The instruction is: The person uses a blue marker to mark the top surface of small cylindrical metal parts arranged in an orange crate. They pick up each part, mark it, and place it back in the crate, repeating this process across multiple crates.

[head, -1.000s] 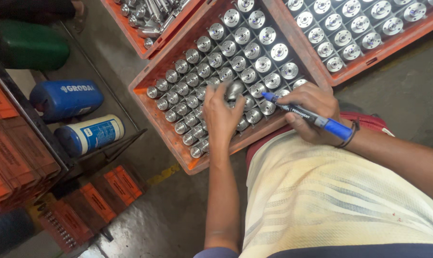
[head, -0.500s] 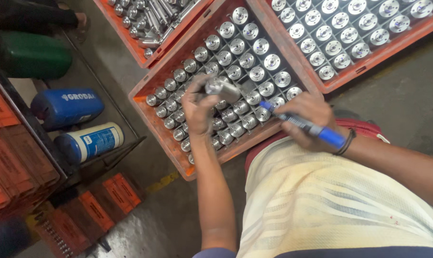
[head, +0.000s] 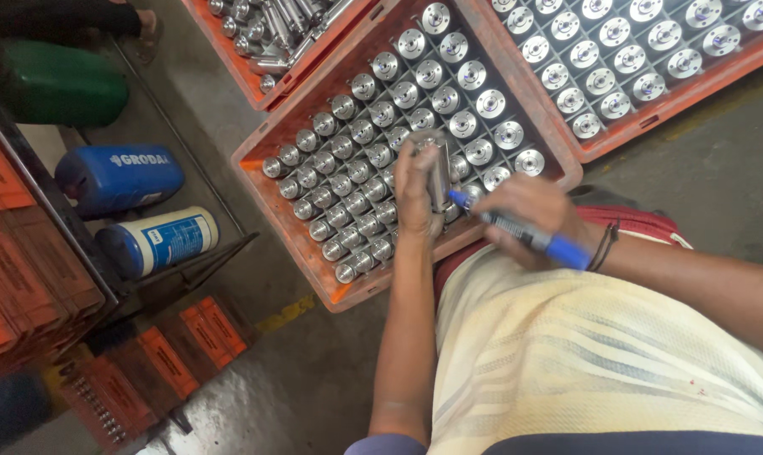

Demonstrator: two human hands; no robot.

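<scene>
- Hands over an orange crate (head: 255, 160) on the concrete floor: the left hand (head: 415, 190) holds one shiny metal cylinder (head: 439, 168) lifted clear of its slot, fingers (head: 407, 164) wrapped around its side, the part roughly upright above the middle of the crate.
- Right hand (head: 529, 215) clenched around a blue marker (head: 525, 236), its tip just beside the lower end of the lifted cylinder, seemingly touching it (the exact contact point is hard to make out).
- The crate is divided into a grid of small cells, nearly all filled with matching metal cylinders (head: 348, 181) standing on end, flat round tops up.
- A second crate (head: 651, 126) of the same kind lies to the right with parts in tidy rows; a third crate (head: 255, 88) at the top holds similar parts lying loose in a heap.
- At the left, a rack carries a blue canister (head: 120, 177), a blue-and-white can (head: 158, 240) and a green container (head: 57, 84), all lying on their sides.
- Risks, as I judge them:
  - The cylinder looks smooth and heavy, gripped from one side only; pressure from the marker could twist it out of the fingers and drop it onto the parts below, denting their faces.
  - A mark made on a part held in the air could smear or land off-place if either hand wavers.
  - The cells are tight and alike, so the part could go back tilted, or into the wrong cell.
  - The person leans far over the crate, so a shift of balance could jog both hands.
</scene>
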